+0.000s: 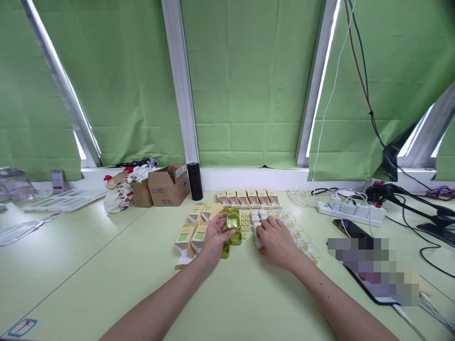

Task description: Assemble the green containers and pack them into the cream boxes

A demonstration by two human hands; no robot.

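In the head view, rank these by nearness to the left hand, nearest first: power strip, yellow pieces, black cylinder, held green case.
1. Green case: held in the left hand.
2. Yellow pieces: just to its right.
3. Black cylinder: behind, to the left.
4. Power strip: well to the right.

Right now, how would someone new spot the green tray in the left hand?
At the pale table, find the left hand, just right of the nearer paper cartons. It holds the green tray. Unlike the neighbouring trays, this one is in the hand's grip.
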